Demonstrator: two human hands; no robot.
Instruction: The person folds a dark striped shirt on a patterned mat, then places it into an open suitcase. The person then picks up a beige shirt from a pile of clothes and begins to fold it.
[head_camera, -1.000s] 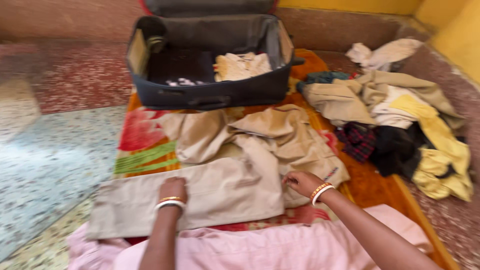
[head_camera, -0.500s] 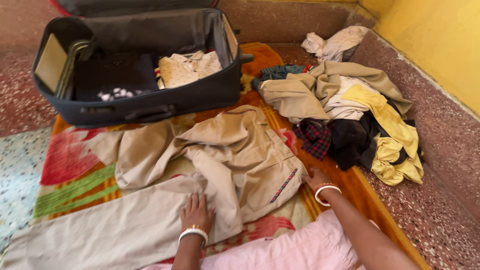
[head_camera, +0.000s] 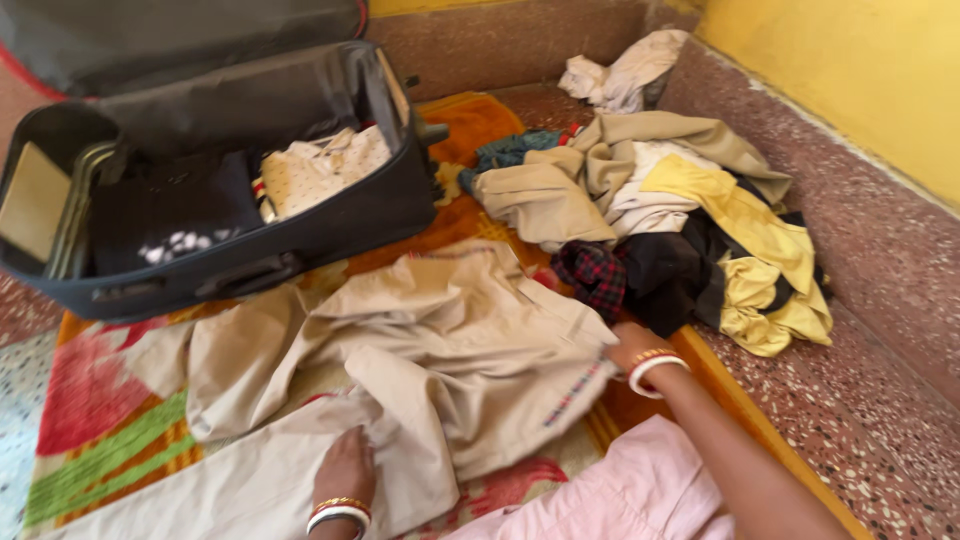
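Note:
A beige garment (head_camera: 440, 360) lies spread and rumpled on a colourful mat (head_camera: 110, 420). My left hand (head_camera: 345, 468) rests flat on its lower part, fingers pressed on the cloth near a fold. My right hand (head_camera: 632, 345) grips the garment's right edge beside a thin striped trim. Both wrists carry bangles. My pink clothing (head_camera: 620, 490) fills the bottom of the view.
An open dark suitcase (head_camera: 250, 250) with folded clothes inside stands at the back left. A heap of beige, yellow, black and checked clothes (head_camera: 680, 220) lies to the right. A yellow wall (head_camera: 860, 80) runs along the right over speckled floor.
The view has swung right and tilted. My right hand moved up to the garment's right edge and took hold of it. My left hand slid lower on the cloth.

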